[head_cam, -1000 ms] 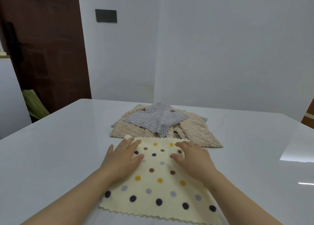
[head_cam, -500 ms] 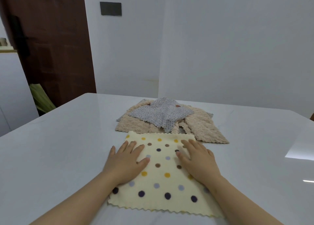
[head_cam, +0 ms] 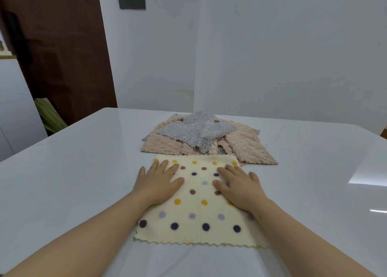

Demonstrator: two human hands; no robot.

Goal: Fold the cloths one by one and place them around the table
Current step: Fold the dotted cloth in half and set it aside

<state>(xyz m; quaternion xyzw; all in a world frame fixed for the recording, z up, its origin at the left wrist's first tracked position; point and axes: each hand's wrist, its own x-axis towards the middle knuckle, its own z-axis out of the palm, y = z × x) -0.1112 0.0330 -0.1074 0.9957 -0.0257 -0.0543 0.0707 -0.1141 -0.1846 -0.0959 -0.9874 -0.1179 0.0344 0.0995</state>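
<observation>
A cream cloth with coloured polka dots (head_cam: 196,212) lies flat on the white table (head_cam: 73,182) in front of me, its zigzag edge nearest me. My left hand (head_cam: 158,182) presses flat on its left part, fingers straight and slightly spread. My right hand (head_cam: 238,185) presses flat on its right part the same way. Just beyond it lies a pile of cloths: a grey-white cloth with small dots (head_cam: 196,130) on top of several beige fluffy cloths (head_cam: 249,149).
The table's far edge runs close to a white wall (head_cam: 272,57). A dark brown door (head_cam: 56,46) stands at the back left, with something green (head_cam: 49,114) on the floor beside it. Bare tabletop stretches to the left and right of the cloths.
The view has shifted, so the cloths and the table now sit further right in it. Both hands stay flat on the dotted cloth, which now lies smooth and square.
</observation>
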